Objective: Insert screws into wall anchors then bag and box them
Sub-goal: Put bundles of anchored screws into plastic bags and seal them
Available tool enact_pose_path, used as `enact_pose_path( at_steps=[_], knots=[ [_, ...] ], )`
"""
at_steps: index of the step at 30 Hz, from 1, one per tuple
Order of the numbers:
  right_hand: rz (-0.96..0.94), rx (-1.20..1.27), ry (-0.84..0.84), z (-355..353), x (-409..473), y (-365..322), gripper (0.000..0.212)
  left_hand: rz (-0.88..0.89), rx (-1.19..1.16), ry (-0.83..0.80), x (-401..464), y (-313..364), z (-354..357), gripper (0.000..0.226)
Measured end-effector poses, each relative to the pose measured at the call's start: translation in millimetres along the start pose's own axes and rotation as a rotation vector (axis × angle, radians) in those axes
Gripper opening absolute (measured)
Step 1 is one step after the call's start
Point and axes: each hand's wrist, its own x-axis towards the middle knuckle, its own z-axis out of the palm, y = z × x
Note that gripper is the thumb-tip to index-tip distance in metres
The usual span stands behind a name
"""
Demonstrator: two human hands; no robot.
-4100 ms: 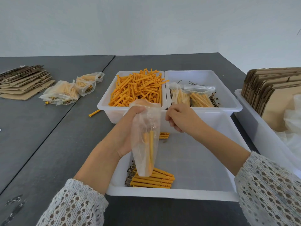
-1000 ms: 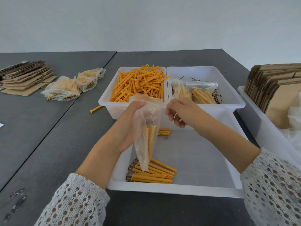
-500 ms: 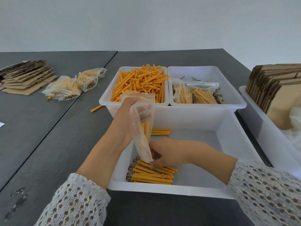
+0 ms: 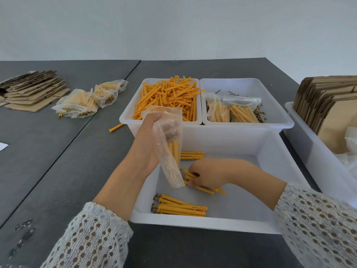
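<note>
My left hand (image 4: 147, 144) grips the top of a clear plastic bag (image 4: 168, 144) that hangs over the large white bin (image 4: 274, 171); a few orange anchors with screws stand inside it. Low in the bin, my right hand (image 4: 207, 175) holds a few orange screw-fitted anchors (image 4: 204, 188) just right of the bag's bottom. More assembled anchors (image 4: 179, 206) lie in a bundle at the bin's front, and a small group (image 4: 192, 155) lies at its back.
Behind the large bin stand a bin of loose orange anchors (image 4: 170, 97) and a bin (image 4: 249, 86) with filled bags and loose screws. Filled bags (image 4: 81, 103) and flat cardboard (image 4: 32, 88) lie at left. One anchor (image 4: 116, 127) lies on the table. A bin of cardboard (image 4: 328, 105) stands at right.
My right hand went from the bag's mouth down into the bin and now lifts a few anchors off the front bundle. The left hand kept the bag hanging.
</note>
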Motion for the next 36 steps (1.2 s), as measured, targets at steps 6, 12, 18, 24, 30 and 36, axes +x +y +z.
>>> enact_pose_path(
  at_steps=[6,12,18,24,30,36],
  knots=[
    [0.095,0.178,0.083,-21.8,-4.5,20.5,0.031,0.008,0.024,-0.062,0.5,-0.5,-2.2,0.026],
    [0.047,0.508,0.335,-38.7,-17.0,39.7,0.022,-0.001,0.037,-0.057,0.3,-1.6,-2.2,0.03],
    [-0.075,0.822,0.793,-50.6,-26.0,42.1,0.018,-0.134,0.074,-0.169,-0.4,-4.7,-2.8,0.035],
    [-0.163,1.003,1.051,-55.1,-31.0,32.3,0.015,-0.23,0.121,-0.321,-1.4,-8.4,-1.6,0.041],
    [-0.141,1.114,1.254,-54.6,-32.2,25.5,0.019,-0.22,0.11,-0.338,-0.7,-9.1,-1.3,0.05],
    [-0.235,1.211,1.153,-52.8,-33.9,12.6,0.015,-0.214,0.151,-0.359,0.1,-9.9,-2.2,0.047]
  ],
)
